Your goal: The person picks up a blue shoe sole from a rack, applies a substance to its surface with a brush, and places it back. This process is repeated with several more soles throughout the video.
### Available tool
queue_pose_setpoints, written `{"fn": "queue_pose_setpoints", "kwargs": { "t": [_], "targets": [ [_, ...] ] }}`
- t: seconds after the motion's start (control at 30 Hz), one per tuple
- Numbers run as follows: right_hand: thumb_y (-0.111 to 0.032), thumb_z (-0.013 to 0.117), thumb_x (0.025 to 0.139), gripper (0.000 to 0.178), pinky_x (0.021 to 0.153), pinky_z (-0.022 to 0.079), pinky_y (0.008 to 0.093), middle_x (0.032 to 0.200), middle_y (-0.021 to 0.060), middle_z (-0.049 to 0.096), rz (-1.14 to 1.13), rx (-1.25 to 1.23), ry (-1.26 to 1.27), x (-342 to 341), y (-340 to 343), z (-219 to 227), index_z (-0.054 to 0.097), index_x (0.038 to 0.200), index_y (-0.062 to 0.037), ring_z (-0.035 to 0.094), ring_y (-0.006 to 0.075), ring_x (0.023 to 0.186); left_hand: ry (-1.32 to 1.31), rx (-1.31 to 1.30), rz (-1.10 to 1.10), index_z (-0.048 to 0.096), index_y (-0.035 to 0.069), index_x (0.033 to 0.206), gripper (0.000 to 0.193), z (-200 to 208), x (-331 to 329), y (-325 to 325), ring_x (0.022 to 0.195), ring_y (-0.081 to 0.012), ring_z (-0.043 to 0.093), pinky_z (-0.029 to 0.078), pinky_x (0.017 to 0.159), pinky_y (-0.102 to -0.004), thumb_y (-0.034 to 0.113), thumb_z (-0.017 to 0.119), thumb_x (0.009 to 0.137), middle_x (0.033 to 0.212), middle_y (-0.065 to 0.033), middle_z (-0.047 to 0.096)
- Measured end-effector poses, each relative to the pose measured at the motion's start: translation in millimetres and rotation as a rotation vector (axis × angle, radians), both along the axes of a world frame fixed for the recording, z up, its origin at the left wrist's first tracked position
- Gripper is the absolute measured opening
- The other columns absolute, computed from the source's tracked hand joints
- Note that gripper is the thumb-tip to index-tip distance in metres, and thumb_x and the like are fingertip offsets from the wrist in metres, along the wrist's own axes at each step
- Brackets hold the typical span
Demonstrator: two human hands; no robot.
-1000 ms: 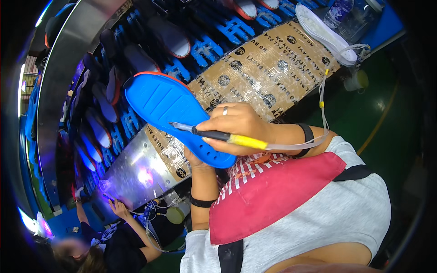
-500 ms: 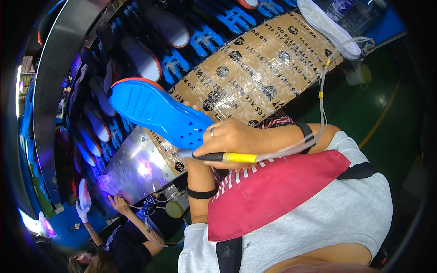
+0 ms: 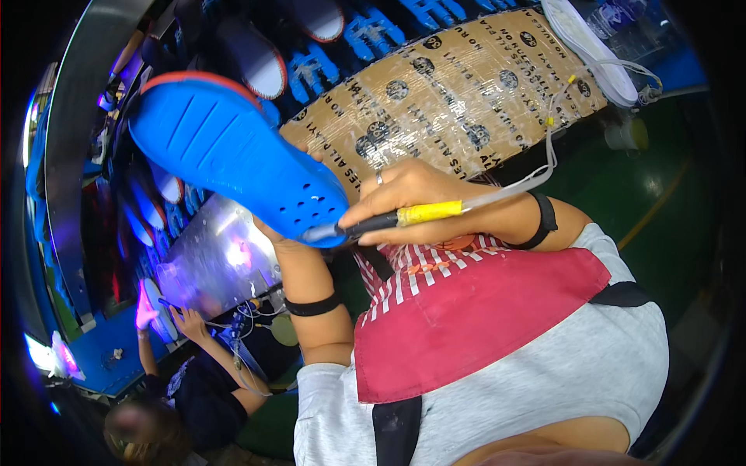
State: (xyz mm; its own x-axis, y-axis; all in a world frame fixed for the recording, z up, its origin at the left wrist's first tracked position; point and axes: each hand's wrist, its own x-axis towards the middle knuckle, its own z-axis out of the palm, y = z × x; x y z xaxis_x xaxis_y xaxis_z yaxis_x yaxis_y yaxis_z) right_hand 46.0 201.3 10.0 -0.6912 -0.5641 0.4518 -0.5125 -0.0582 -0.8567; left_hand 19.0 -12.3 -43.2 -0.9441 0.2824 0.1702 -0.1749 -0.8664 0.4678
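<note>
A blue shoe sole [image 3: 225, 155] with a red-orange rim at its far end and small holes near its close end is held up on the left. My left hand [image 3: 272, 238] grips it from beneath; most of the fingers are hidden behind it. In my right hand [image 3: 416, 190], closed in a pinch, is a slim brush [image 3: 373, 225] with a black handle and yellow band. Its pale tip rests at the sole's near end, just below the holes. A clear hose [image 3: 528, 182] runs from the brush back over my right wrist.
Cardboard [image 3: 435, 93] under plastic film covers the bench ahead. Beyond it, blue racks [image 3: 373, 33] carry dark shoes with white soles. A white sole-shaped tray [image 3: 594, 58] and a plastic bottle [image 3: 618, 17] stand far right. A co-worker [image 3: 206, 380] works at lower left beside a metal plate [image 3: 210, 260].
The sole has moved left and looks larger. The brush tip has gone from just below the sole's edge onto its near end. The co-worker's hands have shifted slightly.
</note>
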Motion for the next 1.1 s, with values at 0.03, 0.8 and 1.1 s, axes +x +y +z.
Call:
{"fn": "queue_pose_setpoints", "kwargs": {
  "t": [0.03,0.8,1.1],
  "targets": [
    [-0.017,0.071,0.072,0.023,0.063,0.05,0.0334,0.08,0.0119,0.065,-0.005,0.091,-0.038,-1,3,1,0.069,0.093,-0.0077,0.063,0.0279,0.071,0.046,-0.08,-0.089,0.032,0.002,0.135,0.067,6,-6,0,0.111,-0.0384,0.05,0.047,0.09,-0.0482,0.042,0.053,0.085,0.123,-0.0237,0.048],
    [-0.015,0.069,0.07,0.026,0.059,0.046,0.0304,0.071,0.0016,0.056,-0.018,0.36,0.43,-1,16,-4,0.067,0.097,-0.0186,0.057,0.018,0.066,-0.151,-0.97,-0.849,0.044,-0.003,0.129,0.045,60,-68,11,0.107,-0.0197,0.055,0.044,0.092,-0.0302,0.02,0.051,0.091,0.121,-0.0156,0.054],
    [-0.01,0.067,0.068,0.023,0.056,0.047,0.0356,0.069,0.01,0.06,-0.017,0.343,0.335,-1,13,2,0.068,0.09,-0.0134,0.06,0.026,0.065,-0.167,-1.094,-0.921,0.047,-0.002,0.127,0.045,51,-72,-4,0.103,-0.0193,0.057,0.045,0.089,-0.0299,0.022,0.052,0.09,0.118,-0.0151,0.057]
  ]
}}
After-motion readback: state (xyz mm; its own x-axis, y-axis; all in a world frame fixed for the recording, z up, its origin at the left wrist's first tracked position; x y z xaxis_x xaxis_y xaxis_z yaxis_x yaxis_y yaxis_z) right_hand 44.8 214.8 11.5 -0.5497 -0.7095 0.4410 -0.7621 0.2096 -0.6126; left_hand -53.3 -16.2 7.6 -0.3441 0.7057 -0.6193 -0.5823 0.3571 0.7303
